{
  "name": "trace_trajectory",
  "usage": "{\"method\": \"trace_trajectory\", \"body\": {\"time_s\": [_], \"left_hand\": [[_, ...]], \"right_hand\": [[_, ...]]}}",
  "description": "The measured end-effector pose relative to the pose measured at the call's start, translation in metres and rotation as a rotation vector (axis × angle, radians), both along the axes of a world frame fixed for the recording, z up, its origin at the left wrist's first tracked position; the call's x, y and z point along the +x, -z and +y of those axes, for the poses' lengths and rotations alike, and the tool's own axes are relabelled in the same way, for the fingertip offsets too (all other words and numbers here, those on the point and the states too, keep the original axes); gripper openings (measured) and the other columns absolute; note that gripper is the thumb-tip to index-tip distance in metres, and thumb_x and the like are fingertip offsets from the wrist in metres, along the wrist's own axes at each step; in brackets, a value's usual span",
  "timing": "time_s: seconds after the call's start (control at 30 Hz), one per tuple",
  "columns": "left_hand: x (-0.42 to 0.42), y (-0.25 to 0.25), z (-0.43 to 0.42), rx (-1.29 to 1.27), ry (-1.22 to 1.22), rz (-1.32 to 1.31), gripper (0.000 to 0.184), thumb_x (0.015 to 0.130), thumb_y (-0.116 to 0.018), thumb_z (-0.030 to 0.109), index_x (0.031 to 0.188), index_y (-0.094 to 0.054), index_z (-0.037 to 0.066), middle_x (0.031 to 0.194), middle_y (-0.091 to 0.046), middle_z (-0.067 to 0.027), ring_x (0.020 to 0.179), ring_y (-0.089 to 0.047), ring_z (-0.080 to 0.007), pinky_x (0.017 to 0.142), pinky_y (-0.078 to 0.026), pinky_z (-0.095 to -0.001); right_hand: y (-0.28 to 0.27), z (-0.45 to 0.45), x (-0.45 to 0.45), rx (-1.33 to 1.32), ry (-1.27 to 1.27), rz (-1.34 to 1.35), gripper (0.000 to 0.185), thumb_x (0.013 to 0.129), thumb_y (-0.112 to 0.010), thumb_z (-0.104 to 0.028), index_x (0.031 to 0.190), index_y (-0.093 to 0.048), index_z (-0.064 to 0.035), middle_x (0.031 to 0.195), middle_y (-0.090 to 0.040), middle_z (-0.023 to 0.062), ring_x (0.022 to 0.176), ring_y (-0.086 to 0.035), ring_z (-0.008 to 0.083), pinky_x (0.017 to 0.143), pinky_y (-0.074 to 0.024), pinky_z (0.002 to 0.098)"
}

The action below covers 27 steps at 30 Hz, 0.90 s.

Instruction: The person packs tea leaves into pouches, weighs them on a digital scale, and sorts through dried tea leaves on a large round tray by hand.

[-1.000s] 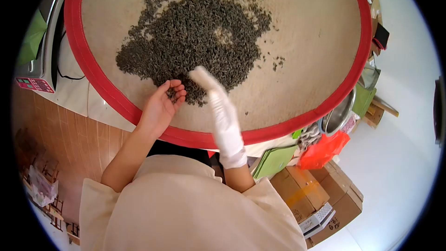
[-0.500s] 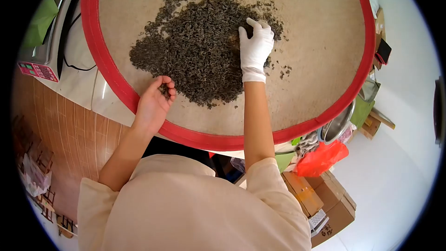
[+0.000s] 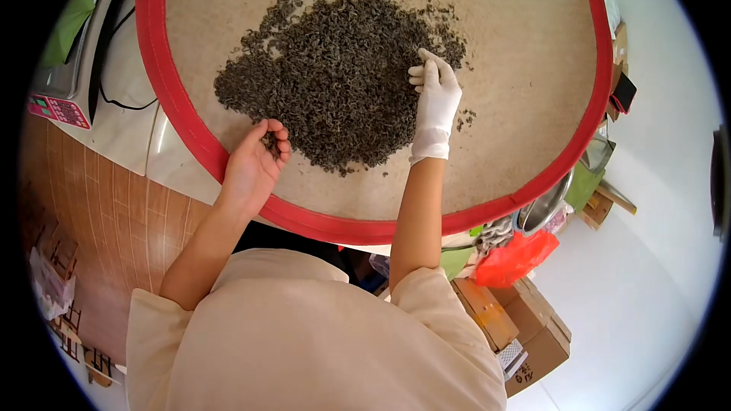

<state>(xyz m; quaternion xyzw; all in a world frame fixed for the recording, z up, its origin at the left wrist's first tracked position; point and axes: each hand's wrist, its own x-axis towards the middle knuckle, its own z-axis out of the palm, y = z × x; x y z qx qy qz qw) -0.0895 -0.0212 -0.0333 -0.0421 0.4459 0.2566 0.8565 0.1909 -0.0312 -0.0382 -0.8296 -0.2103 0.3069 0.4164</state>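
Observation:
A heap of dark, curled dried leaves point(image 3: 343, 76) lies on a large round tray with a red rim point(image 3: 320, 227). At the heap's lower left edge is my bare left hand point(image 3: 259, 158), palm up, its fingers curled round a few of the dark leaves. My right hand point(image 3: 438, 99), in a white glove, is at the heap's right edge with thumb and fingers drawn together. Whatever is between those fingertips is too small to make out.
On the left stands a scale with a pink keypad point(image 3: 59, 110) and a green bag on it point(image 3: 70, 27). Lower right are a red plastic bag point(image 3: 518, 257), cardboard boxes point(image 3: 537, 327) and a metal bowl point(image 3: 547, 204). Wooden flooring shows at the left.
My right hand has come from near the tray's front up to the heap's right side, and its fingers have closed. My left hand has stayed cupped at the lower left edge. The view has shifted slightly.

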Motion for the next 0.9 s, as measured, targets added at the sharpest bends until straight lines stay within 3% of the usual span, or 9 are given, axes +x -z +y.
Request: {"method": "trace_trajectory", "body": {"time_s": [0.13,0.23,0.3,0.37,0.57,0.7,0.8,0.83,0.9], "left_hand": [[-0.002,0.002,0.000,0.009,0.007,-0.004,0.017,0.099,-0.044,0.023,0.097,-0.052,0.007,0.090,-0.053,-0.0023,0.080,-0.051,-0.0123,0.074,-0.044,-0.0260],[-0.001,0.002,0.000,0.013,0.016,-0.003,0.017,0.099,-0.044,0.022,0.097,-0.052,0.008,0.090,-0.053,-0.0022,0.080,-0.051,-0.0123,0.074,-0.044,-0.0260],[-0.001,0.001,0.000,0.011,0.015,0.010,0.016,0.099,-0.044,0.022,0.097,-0.052,0.007,0.090,-0.053,-0.0023,0.080,-0.051,-0.0123,0.074,-0.044,-0.0261],[0.000,0.001,0.000,0.014,0.016,0.010,0.016,0.099,-0.044,0.022,0.097,-0.052,0.007,0.090,-0.053,-0.0024,0.080,-0.051,-0.0124,0.074,-0.044,-0.0261],[0.001,0.003,0.000,0.003,0.011,0.011,0.017,0.099,-0.045,0.022,0.097,-0.052,0.007,0.089,-0.053,-0.0026,0.080,-0.050,-0.0128,0.073,-0.043,-0.0264],[0.002,0.000,0.003,0.003,0.017,0.035,0.018,0.099,-0.044,0.023,0.098,-0.052,0.007,0.089,-0.053,-0.0026,0.080,-0.050,-0.0129,0.073,-0.043,-0.0265],[0.001,0.000,0.003,0.011,0.022,0.039,0.018,0.099,-0.045,0.023,0.097,-0.052,0.007,0.089,-0.052,-0.0025,0.080,-0.050,-0.0129,0.074,-0.043,-0.0265],[0.001,0.000,0.003,0.009,0.023,0.037,0.018,0.099,-0.045,0.023,0.097,-0.052,0.007,0.089,-0.052,-0.0025,0.080,-0.050,-0.0129,0.074,-0.043,-0.0265],[0.002,0.001,0.002,0.007,0.023,0.044,0.018,0.099,-0.044,0.023,0.097,-0.052,0.007,0.089,-0.052,-0.0025,0.080,-0.050,-0.0129,0.074,-0.043,-0.0265]], "right_hand": [[-0.004,0.004,0.007,0.268,-0.090,0.552,0.034,0.098,-0.051,-0.021,0.122,-0.059,0.0010,0.093,-0.068,0.0087,0.081,-0.063,0.0148,0.072,-0.0491,0.0256],[-0.017,0.011,-0.004,0.264,-0.018,0.503,0.030,0.100,-0.046,-0.018,0.118,-0.062,-0.0006,0.097,-0.069,0.0110,0.081,-0.064,0.0157,0.077,-0.0510,0.0269],[0.000,0.005,0.003,0.207,0.008,0.299,0.025,0.096,-0.052,-0.015,0.113,-0.065,-0.0027,0.102,-0.068,0.0123,0.090,-0.064,0.0212,0.083,-0.0503,0.0309],[0.007,0.003,0.010,-0.003,-0.336,-0.663,0.021,0.088,-0.061,-0.012,0.106,-0.067,-0.0050,0.103,-0.066,0.0136,0.098,-0.061,0.0271,0.088,-0.0483,0.0351],[0.027,0.003,-0.008,-0.174,-0.518,-0.874,0.026,0.075,-0.075,-0.018,0.098,-0.066,-0.0099,0.106,-0.061,0.0129,0.097,-0.057,0.0304,0.085,-0.0467,0.0400],[0.026,0.005,-0.013,-0.116,-0.407,-0.747,0.020,0.077,-0.073,-0.016,0.093,-0.068,-0.0073,0.102,-0.061,0.0113,0.090,-0.058,0.0260,0.082,-0.0475,0.0376],[0.010,0.002,-0.021,0.040,-0.186,-0.089,0.019,0.087,-0.066,-0.013,0.104,-0.069,-0.0062,0.097,-0.065,0.0057,0.081,-0.058,0.0116,0.075,-0.0466,0.0248],[0.003,-0.001,-0.022,0.039,-0.185,-0.091,0.019,0.087,-0.066,-0.013,0.104,-0.069,-0.0062,0.097,-0.065,0.0057,0.081,-0.058,0.0116,0.075,-0.0466,0.0248],[-0.020,0.001,-0.028,0.126,-0.064,0.375,0.017,0.091,-0.062,-0.014,0.102,-0.069,-0.0045,0.100,-0.067,0.0053,0.081,-0.059,0.0096,0.074,-0.0463,0.0231]]}}
